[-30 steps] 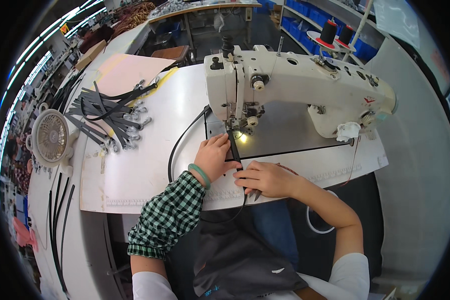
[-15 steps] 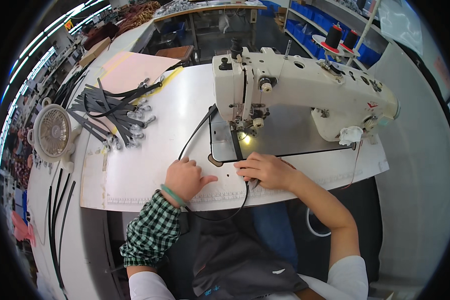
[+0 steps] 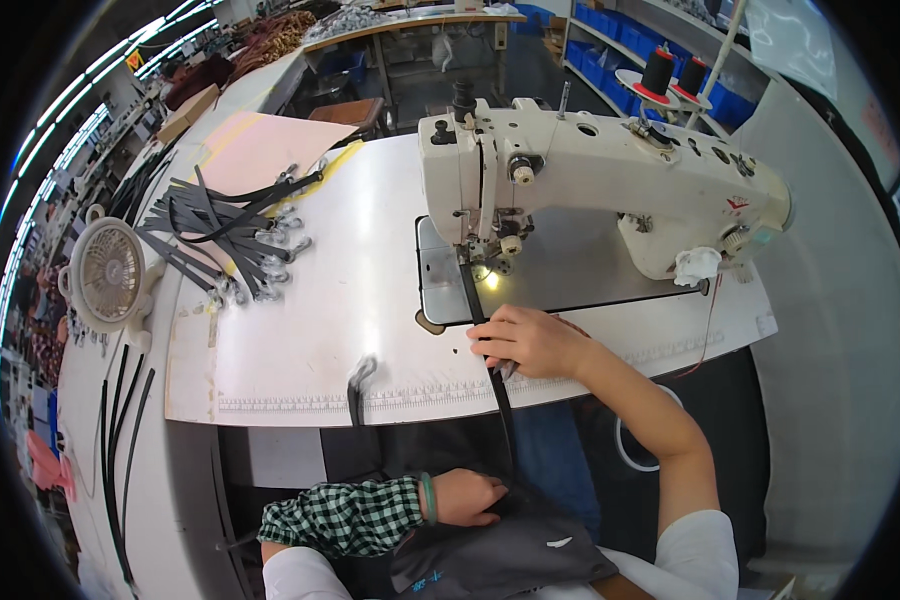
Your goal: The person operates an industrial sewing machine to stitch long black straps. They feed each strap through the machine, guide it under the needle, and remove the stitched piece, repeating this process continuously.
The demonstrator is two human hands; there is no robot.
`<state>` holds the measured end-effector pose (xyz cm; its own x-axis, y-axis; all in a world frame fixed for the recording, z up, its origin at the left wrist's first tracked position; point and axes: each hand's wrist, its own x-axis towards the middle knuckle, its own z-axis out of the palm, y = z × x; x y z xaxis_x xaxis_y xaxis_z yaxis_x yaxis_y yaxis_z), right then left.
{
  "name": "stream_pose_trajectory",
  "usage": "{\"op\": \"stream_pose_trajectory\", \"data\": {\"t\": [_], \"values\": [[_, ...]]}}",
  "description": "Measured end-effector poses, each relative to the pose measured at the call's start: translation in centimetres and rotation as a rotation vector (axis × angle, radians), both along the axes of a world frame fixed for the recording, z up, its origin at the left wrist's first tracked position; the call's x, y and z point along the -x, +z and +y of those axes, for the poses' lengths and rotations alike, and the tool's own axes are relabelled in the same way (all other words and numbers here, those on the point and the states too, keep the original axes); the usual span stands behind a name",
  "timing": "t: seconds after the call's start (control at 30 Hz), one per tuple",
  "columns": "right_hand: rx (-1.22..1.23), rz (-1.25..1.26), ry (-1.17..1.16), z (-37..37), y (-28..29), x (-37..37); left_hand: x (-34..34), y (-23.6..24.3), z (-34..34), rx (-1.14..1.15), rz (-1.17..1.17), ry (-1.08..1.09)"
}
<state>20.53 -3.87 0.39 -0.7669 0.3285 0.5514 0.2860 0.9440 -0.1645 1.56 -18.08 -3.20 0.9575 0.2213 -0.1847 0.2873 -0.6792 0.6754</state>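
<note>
A black strap (image 3: 503,405) runs from under the presser foot of the white sewing machine (image 3: 610,165) over the table's front edge toward my lap. My right hand (image 3: 532,343) lies on the strap in front of the metal plate, fingers curled round it; a small metallic piece shows under those fingers. Below the edge, my left hand (image 3: 468,497) is closed at the strap's lower end, the grip partly hidden. A blurred metal clasp (image 3: 366,370) on a short black strap end hangs over the front edge, left of the right hand.
Several black straps with metal clasps (image 3: 235,235) lie heaped on the table's left. A small white fan (image 3: 108,275) stands beyond them. More straps (image 3: 120,430) lie on the side table. Black thread spools (image 3: 657,75) stand behind the machine.
My left hand has moved from the tabletop down to my lap. The strap left of the machine is gone from there, and a clasp shows at the edge. The right hand stays put.
</note>
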Motion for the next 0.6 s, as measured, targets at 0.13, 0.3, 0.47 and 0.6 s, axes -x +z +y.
{"op": "stream_pose_trajectory", "data": {"t": [0.13, 0.3, 0.47, 0.6], "values": [[0.052, -0.038, 0.032, -0.5, 0.5, -0.1, -0.4, -0.3, -0.1, 0.063, -0.019, 0.048], [0.098, -0.026, 0.115, -1.1, 1.1, -0.2, -0.3, 0.0, 0.1, 0.042, -0.037, 0.043], [0.109, -0.021, 0.121, -1.1, 1.1, -0.1, -0.2, 0.6, 1.5, -0.07, 0.031, 0.023], [0.104, -0.033, 0.118, -1.1, 1.0, 0.0, 1.4, 4.0, 4.3, -0.141, 0.023, -0.037]]}}
